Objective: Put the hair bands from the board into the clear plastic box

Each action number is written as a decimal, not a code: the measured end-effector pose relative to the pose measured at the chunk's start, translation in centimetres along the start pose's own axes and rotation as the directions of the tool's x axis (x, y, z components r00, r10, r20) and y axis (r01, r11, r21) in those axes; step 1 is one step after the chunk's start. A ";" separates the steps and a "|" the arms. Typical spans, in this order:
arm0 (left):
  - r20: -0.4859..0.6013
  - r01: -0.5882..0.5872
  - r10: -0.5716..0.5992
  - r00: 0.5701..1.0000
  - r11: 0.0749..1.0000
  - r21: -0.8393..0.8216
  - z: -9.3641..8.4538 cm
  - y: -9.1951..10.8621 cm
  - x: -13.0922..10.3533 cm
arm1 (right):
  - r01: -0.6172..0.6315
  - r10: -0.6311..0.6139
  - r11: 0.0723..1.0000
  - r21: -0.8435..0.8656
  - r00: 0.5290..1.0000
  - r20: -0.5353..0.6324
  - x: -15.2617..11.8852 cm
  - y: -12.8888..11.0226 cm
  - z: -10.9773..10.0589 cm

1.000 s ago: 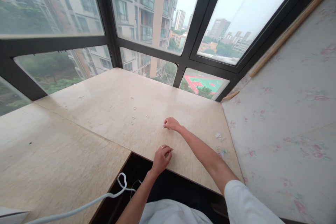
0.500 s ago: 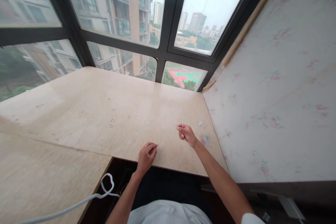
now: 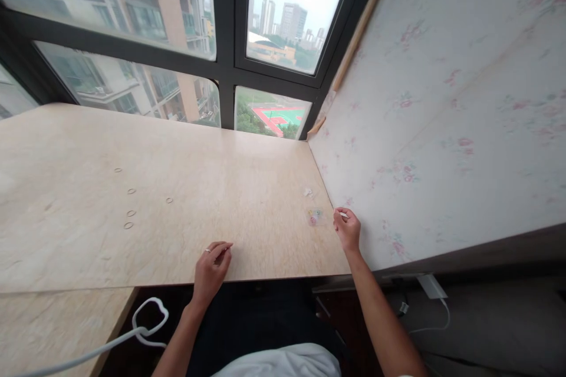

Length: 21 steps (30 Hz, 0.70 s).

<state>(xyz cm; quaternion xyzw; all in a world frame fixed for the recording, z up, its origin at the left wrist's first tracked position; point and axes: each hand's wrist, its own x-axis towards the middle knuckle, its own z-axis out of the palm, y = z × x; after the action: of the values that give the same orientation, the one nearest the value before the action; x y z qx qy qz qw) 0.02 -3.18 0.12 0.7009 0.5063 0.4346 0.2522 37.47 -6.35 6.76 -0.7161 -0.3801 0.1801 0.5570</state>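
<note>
A person's left hand (image 3: pixel 211 274), a ring (image 3: pixel 207 250) on one finger, hovers at the near edge of a marble-patterned countertop (image 3: pixel 247 177), thumb and fingertips drawn together in a pinch; whether anything sits between them cannot be told. The right hand (image 3: pixel 348 228), its fingers curled in and thumb against them, is raised by the countertop's right edge, in front of the floral wallpaper (image 3: pixel 442 147); its grip, too, is too small to read. Just left of the right hand lies a clear packet (image 3: pixel 315 217) with small coloured pieces, apparently plastic, and just beyond it a crumpled white scrap (image 3: pixel 308 192). Well to the left, five thin hoops (image 3: pixel 131 213) lie flat and apart from one another, four in a loose column and one off to its right. Dark-framed windows (image 3: pixel 226 70) line the far side, while a looped white cable (image 3: pixel 88 356) crosses the near left corner.
</note>
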 end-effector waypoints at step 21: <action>0.010 0.107 -0.107 0.994 0.984 -0.139 -0.8 -0.2 0.4 | 0.046 -0.035 0.993 -0.106 0.994 0.099 -3.9 4.6 0.9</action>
<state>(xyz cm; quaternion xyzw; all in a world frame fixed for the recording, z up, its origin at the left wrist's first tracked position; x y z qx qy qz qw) -0.70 -2.79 0.47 0.6537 0.5113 0.4540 0.3242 35.93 -9.11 1.54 -0.7278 -0.4303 0.1823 0.5020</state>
